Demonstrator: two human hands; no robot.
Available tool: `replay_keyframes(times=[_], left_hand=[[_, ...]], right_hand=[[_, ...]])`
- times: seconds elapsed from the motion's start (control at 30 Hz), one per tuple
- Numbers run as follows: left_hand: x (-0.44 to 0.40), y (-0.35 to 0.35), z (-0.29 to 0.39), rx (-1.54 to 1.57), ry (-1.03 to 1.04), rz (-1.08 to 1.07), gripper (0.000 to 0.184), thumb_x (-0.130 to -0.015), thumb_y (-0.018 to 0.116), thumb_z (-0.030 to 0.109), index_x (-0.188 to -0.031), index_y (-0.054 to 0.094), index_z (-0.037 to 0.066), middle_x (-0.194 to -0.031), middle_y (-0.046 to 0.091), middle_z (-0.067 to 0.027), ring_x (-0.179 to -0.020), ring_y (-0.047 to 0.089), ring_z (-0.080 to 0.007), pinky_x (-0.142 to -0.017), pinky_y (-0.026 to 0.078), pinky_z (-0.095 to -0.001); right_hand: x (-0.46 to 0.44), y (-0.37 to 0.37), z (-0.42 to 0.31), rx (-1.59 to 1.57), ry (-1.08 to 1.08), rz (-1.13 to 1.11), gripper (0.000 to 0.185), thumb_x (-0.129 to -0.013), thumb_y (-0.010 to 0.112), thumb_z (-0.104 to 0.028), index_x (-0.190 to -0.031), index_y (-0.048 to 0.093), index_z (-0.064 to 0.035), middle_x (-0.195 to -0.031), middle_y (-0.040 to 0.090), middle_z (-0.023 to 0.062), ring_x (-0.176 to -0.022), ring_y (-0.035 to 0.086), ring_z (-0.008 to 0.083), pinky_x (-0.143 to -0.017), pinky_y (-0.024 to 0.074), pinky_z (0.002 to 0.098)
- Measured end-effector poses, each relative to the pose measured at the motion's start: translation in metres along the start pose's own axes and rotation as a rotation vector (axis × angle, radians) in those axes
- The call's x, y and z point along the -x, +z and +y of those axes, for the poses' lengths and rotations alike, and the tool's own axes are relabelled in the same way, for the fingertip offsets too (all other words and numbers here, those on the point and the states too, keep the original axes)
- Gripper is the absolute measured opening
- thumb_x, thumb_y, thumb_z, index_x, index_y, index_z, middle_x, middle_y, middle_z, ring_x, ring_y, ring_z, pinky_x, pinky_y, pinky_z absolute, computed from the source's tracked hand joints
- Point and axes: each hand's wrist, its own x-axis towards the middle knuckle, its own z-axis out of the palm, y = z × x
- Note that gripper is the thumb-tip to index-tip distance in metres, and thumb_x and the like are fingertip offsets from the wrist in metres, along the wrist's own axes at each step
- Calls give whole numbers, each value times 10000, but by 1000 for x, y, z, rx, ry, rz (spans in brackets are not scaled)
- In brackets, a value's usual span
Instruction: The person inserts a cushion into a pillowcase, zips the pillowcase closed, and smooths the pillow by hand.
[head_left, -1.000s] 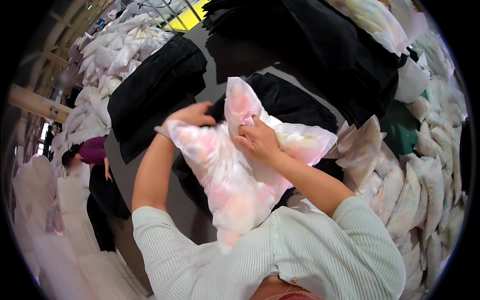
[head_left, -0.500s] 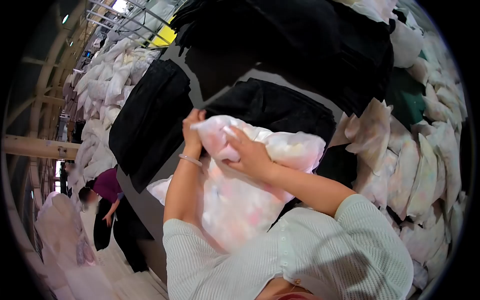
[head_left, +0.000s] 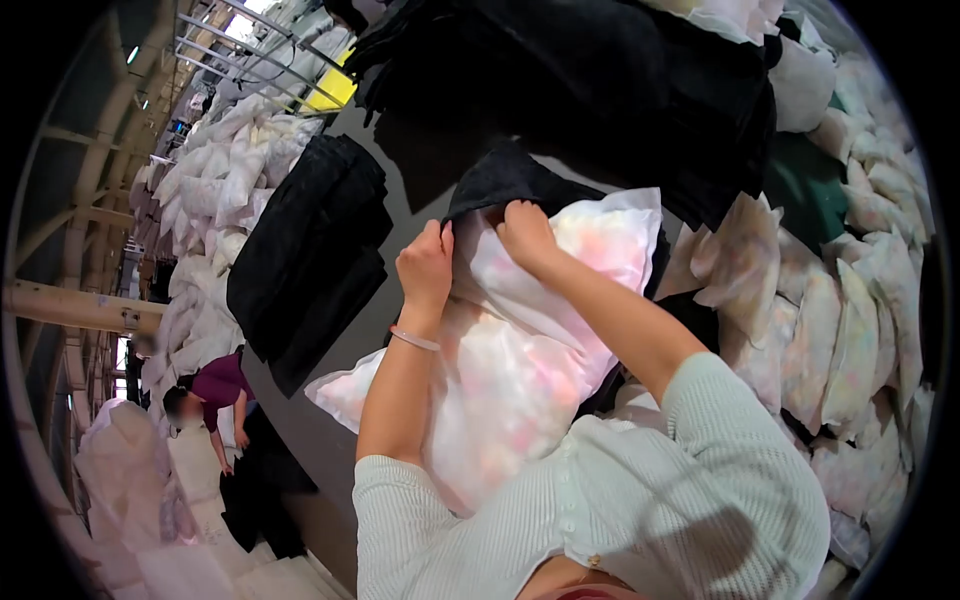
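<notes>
Evidently little is done: the left hand [head_left: 426,264] and right hand [head_left: 527,238] pinch the lifted edge of a black cloth [head_left: 515,178], while the stuffed white pillow [head_left: 512,385] lies just below them, its far edge against the cloth and its bulk uncovered.

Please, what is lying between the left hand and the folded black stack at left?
In the head view, only a narrow strip of grey table shows between the left hand and the black stack; I see no other object there.
</notes>
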Motion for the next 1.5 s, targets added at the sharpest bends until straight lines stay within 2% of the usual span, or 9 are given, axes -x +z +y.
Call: replay_keyframes(times=[0.07,0.17,0.27,0.67,0.87,1.1,1.33,1.4,1.5], left_hand=[[-5,1,-3,8,-99,-17,291,-931,596,247,-730,494,63,-654,605,-171,-610,610,-394,-538,472,-479],[0,-2,8,116,-78,-28,284,-938,593,221,-736,518,37,-667,576,-218,-625,571,-440,-540,439,-498],[11,-3,29,153,73,-91,281,-906,630,217,-721,508,46,-650,576,-184,-594,583,-400,-512,447,-473],[45,7,23,110,-60,-288,199,-879,620,166,-759,508,52,-653,608,-156,-635,622,-382,-553,480,-470],[25,12,46,242,21,-161,225,-873,646,200,-746,525,59,-662,608,-149,-619,615,-367,-530,481,-460],[42,-10,38,172,-62,-442,124,-901,555,160,-866,506,52,-772,626,-190,-737,643,-397,-657,512,-472],[97,-97,-84,-440,-393,-588,233,-797,707,231,-942,610,77,-908,633,-102,-946,648,-296,-787,526,-431],[119,-144,-90,-175,-703,-668,348,-769,746,306,-1008,656,68,-985,641,-124,-1046,609,-305,-872,499,-433],[212,-184,-120,91,-969,-220,528,-822,715,408,-1220,617,76,-1225,605,-193,-1138,574,-364,-952,473,-399]], right_hand=[[38,2,-13,-315,-202,245,399,-826,641,-248,-1142,612,-6,-1253,479,368,-1203,451,498,-1024,380,504],[91,-14,-22,253,-559,-61,563,-864,597,-291,-1368,473,-72,-1404,385,308,-1260,360,556,-1109,228,604],[31,56,11,697,-437,-76,590,-897,564,-289,-1411,430,-31,-1473,344,264,-1361,284,525,-1121,212,628],[0,39,20,637,-576,39,523,-977,390,-273,-1451,404,-51,-1539,342,133,-1444,260,274,-1180,206,413],[-32,46,6,690,-654,198,442,-959,448,-294,-1323,523,-54,-1400,477,166,-1328,416,268,-1089,336,367],[-57,76,5,334,-567,222,384,-939,489,-314,-1213,582,-61,-1278,548,173,-1236,487,300,-1036,374,380],[-43,57,25,91,-579,175,344,-920,525,-314,-1142,628,-72,-1203,599,178,-1183,531,325,-1013,394,395],[-33,44,17,312,-608,139,358,-915,529,-262,-1212,613,-82,-1293,568,176,-1259,478,315,-1081,358,407],[-42,63,48,227,-728,163,367,-941,491,-237,-1262,595,-91,-1315,564,159,-1262,472,332,-1100,342,411]])
